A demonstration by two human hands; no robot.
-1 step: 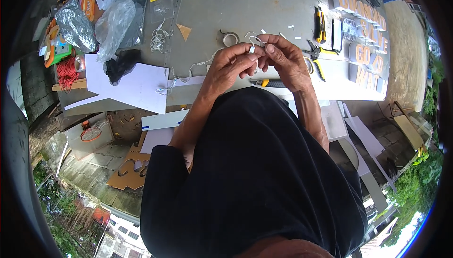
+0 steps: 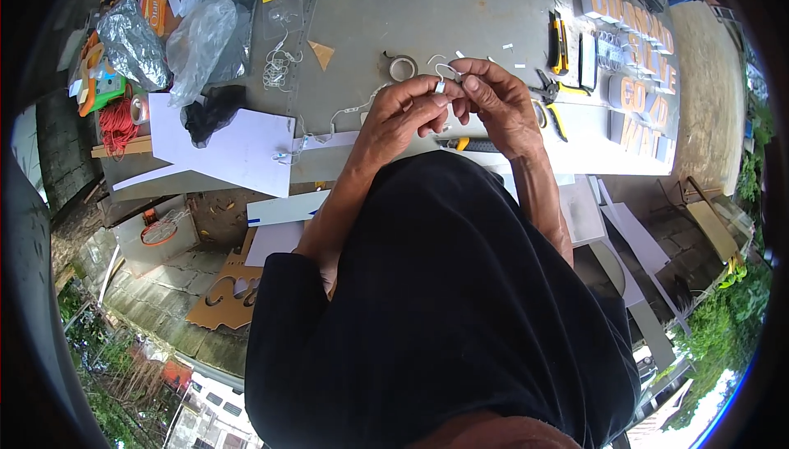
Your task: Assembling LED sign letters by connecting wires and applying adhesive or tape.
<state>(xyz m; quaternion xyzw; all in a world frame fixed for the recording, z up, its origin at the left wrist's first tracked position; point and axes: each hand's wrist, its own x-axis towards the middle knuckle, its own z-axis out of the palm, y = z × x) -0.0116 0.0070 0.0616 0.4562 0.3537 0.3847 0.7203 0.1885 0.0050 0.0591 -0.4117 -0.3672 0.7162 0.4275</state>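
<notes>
My left hand (image 2: 401, 114) and my right hand (image 2: 496, 101) meet above the grey table (image 2: 386, 5), fingertips pinched together. Between them they hold a thin white wire (image 2: 445, 69) that loops up above the fingers, with a small white piece (image 2: 440, 86) at the pinch. The wire's tail (image 2: 333, 130) runs left across the table toward a white sheet (image 2: 238, 149). A small tape roll (image 2: 401, 65) lies just beyond my left hand. A yellow-and-black tool (image 2: 470, 144) lies under my wrists.
Pliers (image 2: 546, 92) and a yellow-black utility knife (image 2: 559, 42) lie right of my hands, beside rows of orange block letters (image 2: 637, 46). At left are plastic bags (image 2: 197, 38), a black cloth (image 2: 207, 110) and red cord (image 2: 119, 124). Cardboard scraps (image 2: 226, 293) lie on the ground.
</notes>
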